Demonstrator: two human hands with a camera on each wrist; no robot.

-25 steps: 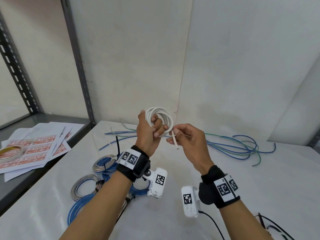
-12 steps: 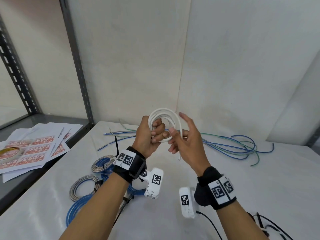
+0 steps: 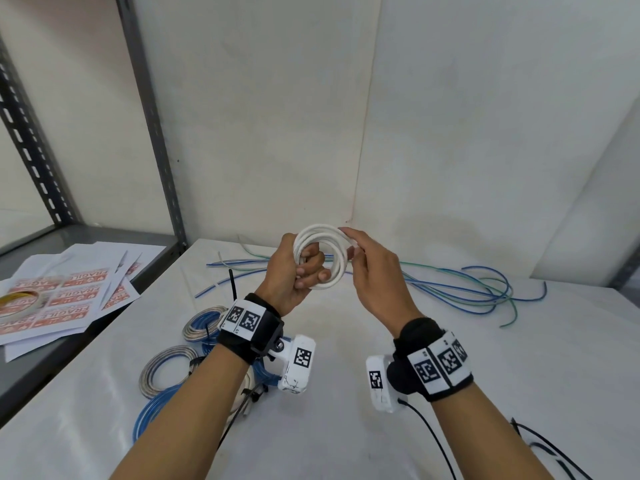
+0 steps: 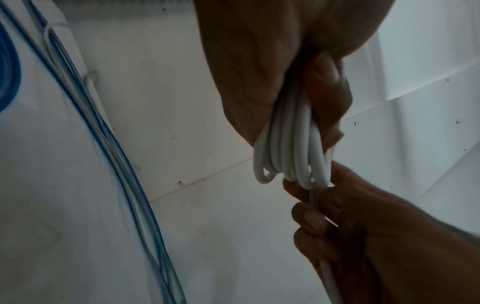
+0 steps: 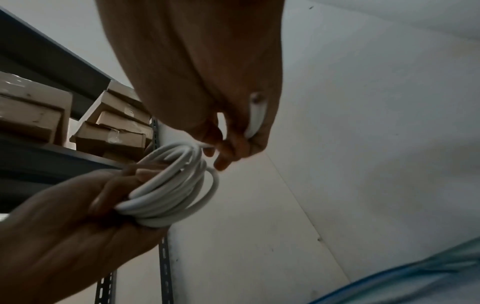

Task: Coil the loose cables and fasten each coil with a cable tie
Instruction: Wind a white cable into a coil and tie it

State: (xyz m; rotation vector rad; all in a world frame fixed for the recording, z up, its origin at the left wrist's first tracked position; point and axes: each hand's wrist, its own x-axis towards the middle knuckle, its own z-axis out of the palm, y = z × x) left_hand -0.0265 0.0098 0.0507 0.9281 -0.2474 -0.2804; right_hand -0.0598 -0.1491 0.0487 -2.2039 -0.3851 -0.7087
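Above the white table, my left hand grips a small coil of white cable, fingers curled through its loops. From its own wrist view the coil hangs out of the left fist. My right hand is at the coil's upper right and pinches the cable's free end between thumb and fingers; the coil sits just below them. A black cable tie sticks up behind my left wrist. Loose blue and green cables lie spread on the table beyond my hands.
Several tied blue and silver coils lie at the lower left of the table. A grey shelf to the left holds FRAGILE label sheets and a tape roll. A black lead trails at the lower right. Walls close the corner behind.
My right hand has moved from below the coil, where it pinched the dangling end, up to the coil's top right, laying the end around the loops. The left hand keeps its grip.
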